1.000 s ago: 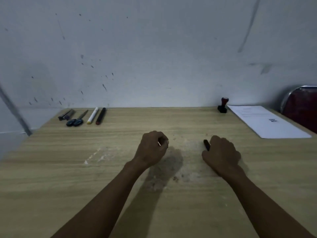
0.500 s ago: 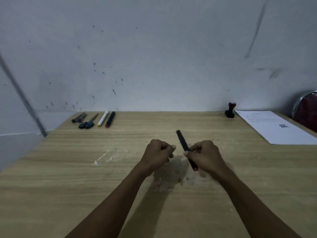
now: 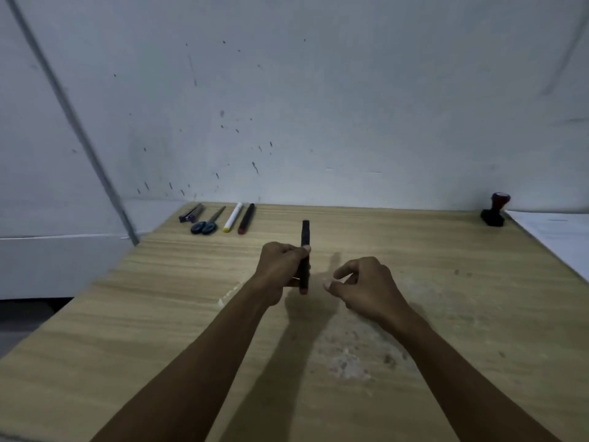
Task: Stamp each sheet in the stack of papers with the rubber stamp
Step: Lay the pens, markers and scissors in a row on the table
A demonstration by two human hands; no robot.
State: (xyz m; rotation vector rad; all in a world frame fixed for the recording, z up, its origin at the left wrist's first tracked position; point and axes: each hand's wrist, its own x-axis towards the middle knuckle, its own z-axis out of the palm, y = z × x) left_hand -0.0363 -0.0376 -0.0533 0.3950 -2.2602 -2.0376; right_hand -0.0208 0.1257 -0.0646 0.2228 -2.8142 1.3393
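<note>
Left hand gripped a black marker upright, fingers curled round it. Right hand hovered beside, fingers loosely curled, holding nothing. Rubber stamp stood at the table's far right, touching the paper stack.

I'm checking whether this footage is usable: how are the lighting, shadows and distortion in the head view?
Head view: dim, flat lighting; the left hand holding the dark marker casts a soft shadow on the table; wide-angle distortion bows the table edges; the rubber stamp is dark, and the paper stack is cropped at the right.
</note>
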